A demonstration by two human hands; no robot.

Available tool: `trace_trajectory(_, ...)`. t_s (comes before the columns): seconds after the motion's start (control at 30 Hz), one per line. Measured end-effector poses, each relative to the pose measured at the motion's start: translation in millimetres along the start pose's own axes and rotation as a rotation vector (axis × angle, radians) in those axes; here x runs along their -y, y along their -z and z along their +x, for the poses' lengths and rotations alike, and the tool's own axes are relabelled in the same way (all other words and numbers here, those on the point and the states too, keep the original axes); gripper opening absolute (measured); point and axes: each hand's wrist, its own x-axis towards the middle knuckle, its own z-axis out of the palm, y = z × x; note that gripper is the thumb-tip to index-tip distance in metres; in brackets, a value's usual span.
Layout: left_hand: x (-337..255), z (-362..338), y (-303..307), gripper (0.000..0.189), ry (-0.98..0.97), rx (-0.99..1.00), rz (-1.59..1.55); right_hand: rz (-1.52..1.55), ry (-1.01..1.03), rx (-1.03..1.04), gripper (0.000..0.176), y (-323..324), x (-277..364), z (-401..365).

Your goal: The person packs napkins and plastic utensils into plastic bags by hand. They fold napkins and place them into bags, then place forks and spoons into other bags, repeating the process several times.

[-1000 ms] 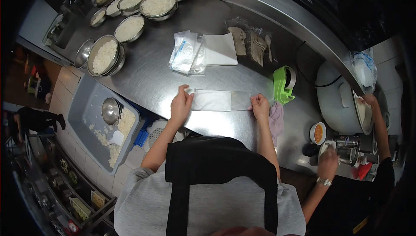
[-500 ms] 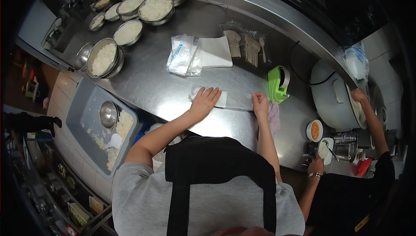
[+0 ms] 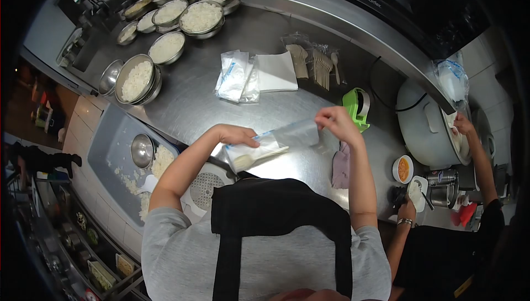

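A clear plastic bag [image 3: 298, 133] with blue print is raised at a slant over the front of the steel table. Inside it lie pale cutlery [image 3: 244, 161], with its broad ends toward the left, and a white napkin [image 3: 268, 147]. My left hand [image 3: 238, 135] grips the bag's left part, thumb on top. At the opposite end, the fingers of my right hand [image 3: 334, 123] are pinched on the bag's edge. Just beyond my right hand stands a green tape dispenser [image 3: 353, 105]. A mauve cloth [image 3: 341, 168] lies beside my right forearm.
Plastic bags [image 3: 232, 74], white napkins [image 3: 277, 72] and bagged wooden cutlery [image 3: 321, 69] lie farther back. Rice bowls [image 3: 201, 18] crowd the far left. A grey tub [image 3: 107, 157] holds rice. At right, a co-worker's hand [image 3: 407, 211] holds a white container near a large pot [image 3: 411, 119].
Both hands have lifted the plastic bag off the table and tilted it, so the cutlery inside now shows. My left hand has moved left, from lying flat to gripping.
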Motion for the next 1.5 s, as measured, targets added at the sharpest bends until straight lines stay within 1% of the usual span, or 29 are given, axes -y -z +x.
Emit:
trace_trajectory(0.03,12.3,-0.1,-7.0,0.050,-0.001,0.001,-0.002,0.249,-0.064,-0.129,0.016,-3.0,-22.6,-0.4)
trace_trajectory(0.07,28.9,5.3,-15.6,0.050,-0.014,-0.011,-0.333,0.495,-0.128,-0.258,0.018,-8.4,-38.1,0.9)
trace_trajectory(0.1,33.0,5.5,-23.1,0.050,-0.029,-0.023,-0.664,0.490,-0.127,-0.255,0.018,-19.4,-38.1,0.3)
trace_trajectory(0.13,34.5,5.7,-28.6,0.047,-0.033,-0.049,-0.788,0.637,-0.207,-0.247,0.021,-37.4,-33.9,-3.3)
trace_trajectory(0.23,36.6,9.7,-39.9,0.044,-0.180,0.005,-0.936,0.946,-0.388,-0.107,0.030,-75.3,-13.5,-7.5)
trace_trajectory(0.27,38.2,11.9,-42.4,0.042,-0.182,0.009,-0.955,0.995,-0.402,-0.170,0.031,-83.3,-12.6,-5.0)
trace_trajectory(0.3,42.0,14.9,-46.4,0.042,-0.179,0.014,-0.962,0.996,-0.410,-0.167,0.031,-87.4,-14.9,-3.2)
trace_trajectory(0.4,52.7,21.4,-50.8,0.045,-0.225,0.041,-0.967,0.719,-0.248,-0.379,0.035,-84.9,-22.0,7.8)
trace_trajectory(0.47,56.6,20.3,-50.1,0.045,-0.204,0.037,-0.915,0.373,-0.070,-0.469,0.037,-70.1,-30.2,6.5)
trace_trajectory(0.6,58.7,16.6,-51.5,0.045,-0.249,0.030,-0.966,0.576,-0.217,-0.572,0.036,-52.1,-39.6,2.8)
trace_trajectory(0.67,58.6,21.1,-50.3,0.045,-0.275,0.019,-1.022,1.028,-0.386,-0.221,0.041,-75.5,-31.2,-3.2)
trace_trajectory(0.7,55.7,23.5,-49.1,0.045,-0.277,0.019,-1.020,1.201,-0.352,-0.029,0.051,-95.7,-29.5,-6.6)
trace_trajectory(0.77,47.9,30.9,-47.6,0.045,-0.293,0.000,-1.028,1.375,-0.379,0.131,0.043,-117.1,2.0,-5.0)
trace_trajectory(0.83,38.2,33.7,-44.5,0.046,-0.295,-0.003,-1.005,1.361,-0.487,-0.093,0.032,-116.1,25.7,9.1)
trace_trajectory(0.87,32.6,34.8,-42.7,0.046,-0.300,-0.010,-0.983,1.365,-0.488,-0.097,0.032,-111.6,19.2,16.3)
trace_trajectory(0.9,27.0,37.2,-41.1,0.046,-0.298,-0.007,-0.979,1.287,-0.407,-0.245,0.026,-103.9,8.7,25.5)
trace_trajectory(0.93,21.1,39.6,-39.2,0.046,-0.318,-0.090,-0.919,1.202,-0.325,-0.387,0.020,-97.9,0.8,32.6)
trace_trajectory(0.97,14.2,41.7,-36.2,0.046,-0.339,-0.175,-0.861,1.204,-0.322,-0.386,0.020,-86.8,7.0,36.6)
trace_trajectory(1.03,-14.9,39.8,-25.2,0.044,-0.375,-0.266,-0.763,0.881,-0.040,-0.536,0.011,-57.1,37.1,36.4)
trace_trajectory(1.07,-32.5,38.9,-21.5,0.039,-0.571,-0.555,-0.581,0.881,-0.042,-0.528,0.011,-49.6,45.4,33.9)
trace_trajectory(1.1,-44.1,35.6,-18.4,0.034,-0.755,-0.838,-0.377,0.493,0.140,-0.667,0.009,-43.6,52.0,31.7)
trace_trajectory(1.13,-50.7,29.9,-16.4,0.034,-0.753,-0.841,-0.382,0.095,0.315,-0.783,0.010,-41.8,54.8,29.5)
trace_trajectory(1.2,-59.7,24.6,-14.1,0.024,-0.873,-0.987,-0.103,0.081,0.284,-0.754,0.014,-57.6,43.3,18.0)
trace_trajectory(1.23,-55.6,26.4,-19.9,0.024,-0.873,-0.989,-0.106,0.070,0.253,-0.730,0.018,-70.8,33.0,9.8)
trace_trajectory(1.3,-35.5,33.1,-43.7,0.018,-0.575,-0.825,-0.131,0.093,0.178,-0.651,0.020,-103.0,4.4,-10.0)
trace_trajectory(1.33,-21.9,40.7,-55.5,0.018,-0.574,-0.821,-0.131,0.102,0.139,-0.599,0.018,-115.9,-4.7,-20.1)
trace_trajectory(1.4,-1.1,51.4,-77.0,0.022,-0.313,-0.593,-0.291,0.179,0.050,-0.533,0.016,-139.0,-17.2,-38.1)
trace_trajectory(1.43,3.1,53.9,-83.9,0.022,-0.306,-0.581,-0.292,0.254,-0.029,-0.461,0.015,-148.5,-22.9,-44.7)
trace_trajectory(1.5,2.1,54.2,-90.5,0.022,-0.398,-0.648,-0.242,0.255,-0.014,-0.426,0.013,-152.1,-26.9,-47.9)
